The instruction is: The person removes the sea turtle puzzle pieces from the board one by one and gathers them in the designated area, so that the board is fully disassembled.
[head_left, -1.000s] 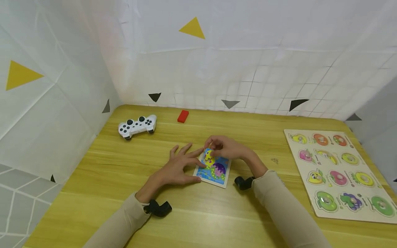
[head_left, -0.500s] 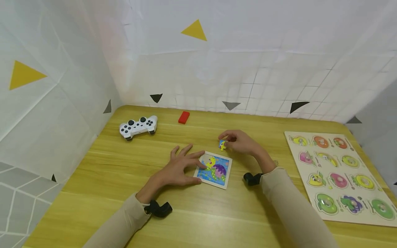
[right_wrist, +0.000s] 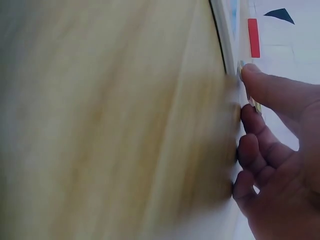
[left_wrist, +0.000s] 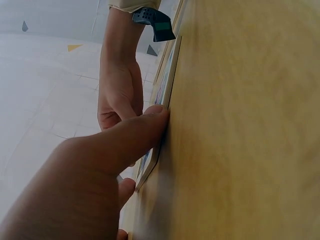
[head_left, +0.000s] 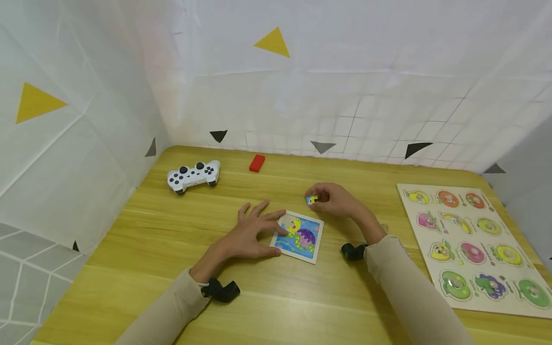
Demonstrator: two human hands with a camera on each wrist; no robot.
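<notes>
A small jigsaw puzzle (head_left: 300, 250) in a pale wooden frame lies flat on the table, showing a yellow and purple turtle on blue. Its upper left corner shows a bare patch. My left hand (head_left: 247, 235) is spread along the puzzle's left side, thumb at the lower corner and index finger over the picture. In the left wrist view that thumb (left_wrist: 150, 120) presses at the frame's edge. Just beyond the puzzle, my right hand (head_left: 338, 201) pinches a blue and yellow puzzle piece (head_left: 311, 200) between thumb and fingers. The right wrist view shows the piece edge-on.
A white game controller (head_left: 193, 176) and a red block (head_left: 257, 163) sit toward the back left. To the right lies a large wooden fruit peg board (head_left: 467, 282). White patterned sheets (head_left: 327, 86) rise behind the table (head_left: 276, 306).
My right hand has lifted the piece from the puzzle's upper left corner and moved it right and away. The piece has turned slightly in the fingers. The left hand stays in place.
</notes>
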